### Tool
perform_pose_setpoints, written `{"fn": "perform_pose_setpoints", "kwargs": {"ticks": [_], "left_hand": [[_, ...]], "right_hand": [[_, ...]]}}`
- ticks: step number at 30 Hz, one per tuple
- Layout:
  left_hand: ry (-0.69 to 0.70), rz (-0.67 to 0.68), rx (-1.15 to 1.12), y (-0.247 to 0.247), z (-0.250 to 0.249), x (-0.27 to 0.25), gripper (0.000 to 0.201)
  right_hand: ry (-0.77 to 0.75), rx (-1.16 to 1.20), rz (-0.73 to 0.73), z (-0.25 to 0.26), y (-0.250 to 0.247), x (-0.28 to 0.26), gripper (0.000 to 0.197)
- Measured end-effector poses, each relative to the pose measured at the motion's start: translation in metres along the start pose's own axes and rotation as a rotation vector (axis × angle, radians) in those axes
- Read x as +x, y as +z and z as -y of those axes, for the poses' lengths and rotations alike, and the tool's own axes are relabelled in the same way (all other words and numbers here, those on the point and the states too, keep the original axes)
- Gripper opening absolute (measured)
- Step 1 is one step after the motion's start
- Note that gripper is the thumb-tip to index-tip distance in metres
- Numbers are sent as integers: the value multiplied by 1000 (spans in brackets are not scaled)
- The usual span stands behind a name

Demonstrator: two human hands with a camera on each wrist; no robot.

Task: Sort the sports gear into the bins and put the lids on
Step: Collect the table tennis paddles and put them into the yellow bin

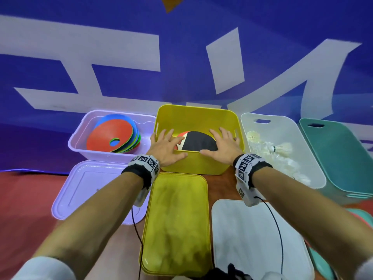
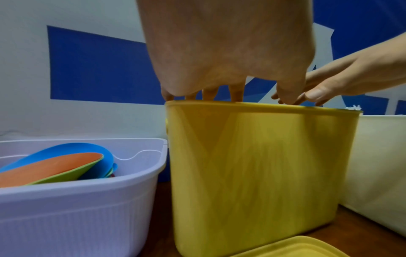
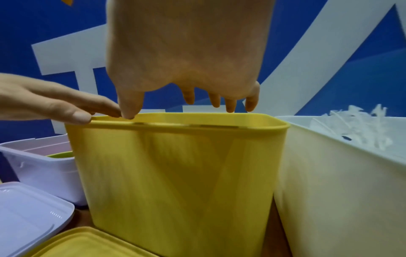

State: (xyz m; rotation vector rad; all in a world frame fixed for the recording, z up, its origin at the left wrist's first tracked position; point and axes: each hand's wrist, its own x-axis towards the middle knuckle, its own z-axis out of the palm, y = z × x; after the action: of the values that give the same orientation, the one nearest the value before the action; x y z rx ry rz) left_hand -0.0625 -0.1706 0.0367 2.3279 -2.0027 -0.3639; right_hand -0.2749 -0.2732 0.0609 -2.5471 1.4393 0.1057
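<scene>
A yellow bin (image 1: 193,164) stands in the middle with red and black table tennis paddles (image 1: 196,141) inside. My left hand (image 1: 166,147) and right hand (image 1: 221,145) hover over its near rim with fingers spread and straight, holding nothing. Seen from the left wrist, my left hand (image 2: 219,90) has its fingertips just above the yellow bin (image 2: 252,173). The right wrist view shows my right hand (image 3: 186,102) just above that bin's (image 3: 175,173) rim. The yellow lid (image 1: 175,223) lies flat in front of the bin.
A lilac bin (image 1: 80,147) with coloured flat discs (image 1: 113,138) stands at left, its lilac lid (image 1: 90,188) before it. A white bin (image 1: 308,158) of shuttlecocks (image 1: 268,148) stands at right, a white lid (image 1: 260,239) in front. A teal bin (image 1: 341,158) is far right.
</scene>
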Motion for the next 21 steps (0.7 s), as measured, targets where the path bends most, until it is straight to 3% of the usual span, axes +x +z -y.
{"fn": "perform_pose_setpoints", "kwargs": {"ticks": [10, 21], "left_hand": [[94, -28, 94, 10, -71, -19, 71], [150, -66, 101, 38, -232, -53, 73]], "right_hand": [[-88, 20, -70, -46, -1, -56, 84], [-69, 76, -169, -188, -7, -163, 82]]}}
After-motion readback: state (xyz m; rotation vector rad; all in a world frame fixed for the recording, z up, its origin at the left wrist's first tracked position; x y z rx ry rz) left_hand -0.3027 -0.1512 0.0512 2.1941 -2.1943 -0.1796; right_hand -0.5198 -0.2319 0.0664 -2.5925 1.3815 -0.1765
